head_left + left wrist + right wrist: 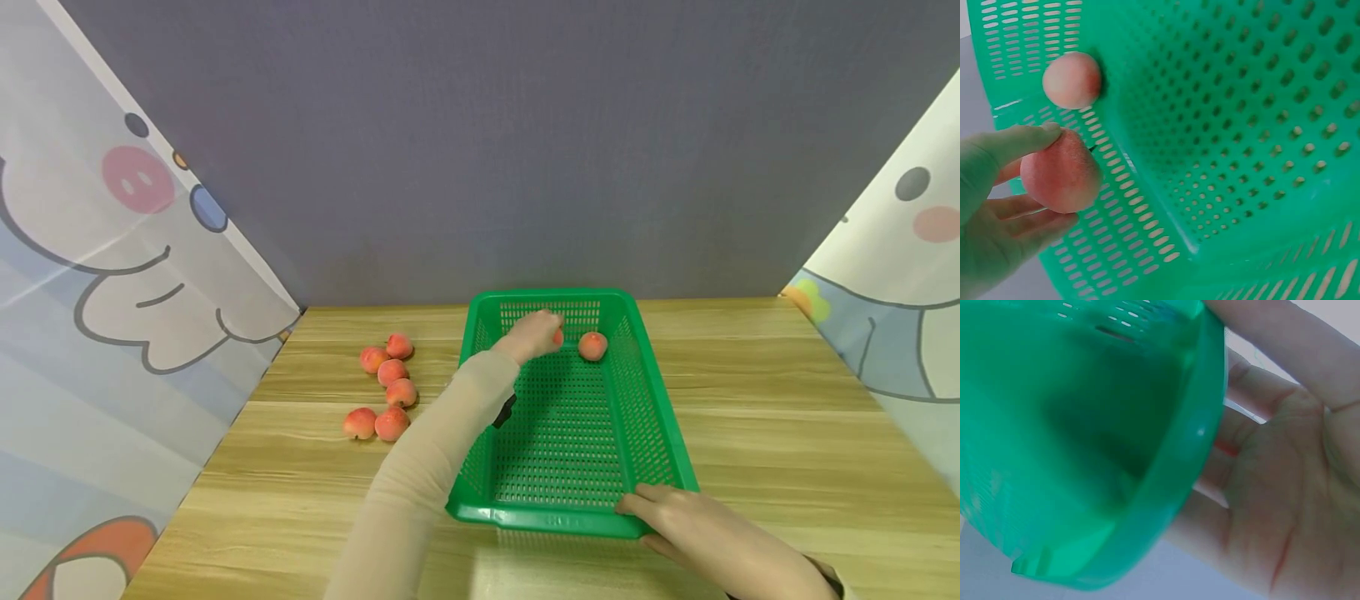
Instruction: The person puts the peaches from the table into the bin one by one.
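A green perforated plastic basket (651,433) stands on the wooden table. My left hand (531,335) reaches into its far end and holds a peach (1061,176) between thumb and fingers. Another peach (592,345) (1072,79) lies in the basket's far end, just beside the held one. My right hand (678,521) grips the basket's near right corner, thumb over the rim (1172,494) and fingers underneath. Several more peaches (387,386) lie in a cluster on the table left of the basket.
The wooden table (765,417) runs between cartoon-printed panels on the left (112,333) and right (900,292), with a grey wall (487,150) behind.
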`<state>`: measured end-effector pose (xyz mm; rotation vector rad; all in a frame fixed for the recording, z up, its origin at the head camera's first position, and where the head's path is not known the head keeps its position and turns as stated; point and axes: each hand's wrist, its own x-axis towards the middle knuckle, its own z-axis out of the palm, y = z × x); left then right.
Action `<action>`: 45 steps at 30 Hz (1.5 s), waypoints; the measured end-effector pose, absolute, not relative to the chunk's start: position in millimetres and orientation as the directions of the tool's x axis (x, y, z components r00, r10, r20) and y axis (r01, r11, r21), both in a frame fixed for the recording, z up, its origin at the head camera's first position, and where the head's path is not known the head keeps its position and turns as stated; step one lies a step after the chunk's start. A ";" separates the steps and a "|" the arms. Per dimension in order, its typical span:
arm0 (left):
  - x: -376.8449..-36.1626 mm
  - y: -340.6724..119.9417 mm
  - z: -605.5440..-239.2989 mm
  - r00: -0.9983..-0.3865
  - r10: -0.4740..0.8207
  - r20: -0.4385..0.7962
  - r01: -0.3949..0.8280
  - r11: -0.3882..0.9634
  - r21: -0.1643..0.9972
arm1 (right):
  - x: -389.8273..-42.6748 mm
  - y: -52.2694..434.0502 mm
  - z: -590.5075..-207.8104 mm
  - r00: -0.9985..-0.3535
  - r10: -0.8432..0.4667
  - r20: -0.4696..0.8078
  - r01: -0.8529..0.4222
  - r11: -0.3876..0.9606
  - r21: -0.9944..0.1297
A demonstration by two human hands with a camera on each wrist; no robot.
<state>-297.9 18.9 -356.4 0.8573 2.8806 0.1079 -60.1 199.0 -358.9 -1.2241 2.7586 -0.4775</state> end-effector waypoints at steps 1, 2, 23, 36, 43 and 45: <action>-298.0 18.7 -358.4 -0.832 0.544 -0.109 0.535 0.839 0.101 | -60.2 199.0 -359.0 -0.675 -0.737 0.050 -0.711 0.630 -0.314; -298.2 18.7 -360.3 -0.834 0.541 -0.109 0.534 0.840 0.094 | -60.3 198.9 -359.2 -0.673 -0.737 0.052 -0.712 0.628 -0.312; -303.5 16.6 -380.5 -0.868 0.484 -0.108 0.484 0.875 0.033 | -61.5 200.9 -359.9 -0.684 -0.729 0.008 -0.690 0.644 -0.330; -307.3 16.0 -390.9 -0.874 0.480 -0.077 0.480 0.877 0.023 | -61.1 200.7 -360.7 -0.681 -0.732 0.019 -0.698 0.641 -0.319; -307.2 15.9 -393.1 -0.869 0.489 -0.078 0.488 0.872 0.037 | -60.4 199.6 -360.5 -0.679 -0.733 0.045 -0.707 0.636 -0.309; -307.0 16.1 -393.5 -0.869 0.488 -0.084 0.487 0.873 0.032 | -60.3 199.6 -360.3 -0.677 -0.734 0.052 -0.710 0.634 -0.306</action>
